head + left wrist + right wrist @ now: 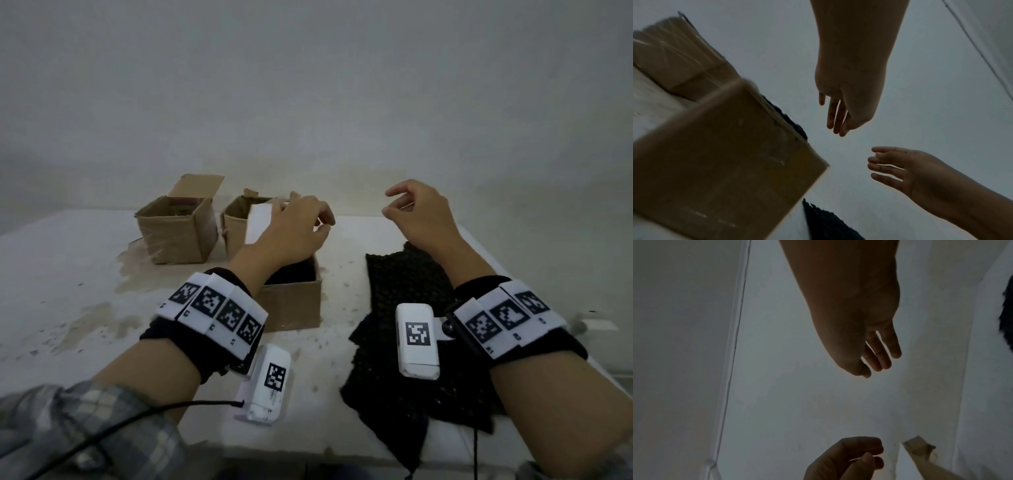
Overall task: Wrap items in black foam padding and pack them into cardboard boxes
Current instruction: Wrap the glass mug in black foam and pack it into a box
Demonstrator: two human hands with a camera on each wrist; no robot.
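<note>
Nearest to the person, a plaid sleeve (68, 425) is covering the left arm, and both wrists are wearing black bands with white tags and small white cameras. On the right side, a sheet of black foam (407, 284) is lying flat on the white table (61, 260), running from the near edge away toward the wall, and the right arm is hanging over it. Just left of the foam, an open box (291, 305) is sitting on the table, and more black foam is showing inside it — what the foam is wrapping cannot be seen. The left hand (291, 229) is hovering over the far side of this box with its fingers loosely bent, and it is holding nothing. In the left wrist view the same fingers (835, 113) are hanging apart and almost straight. The right hand (418, 212) is up in the air above the far end of the foam sheet, fingers softly curled, and it is gripping nothing either. Behind the left hand a second box (236, 222) is standing open, and a white flat piece (258, 222) is leaning at it. Farthest left, a third box (178, 229) is standing with one flap up — something colored is sitting inside, too small to tell. A plain wall is behind it all.
</note>
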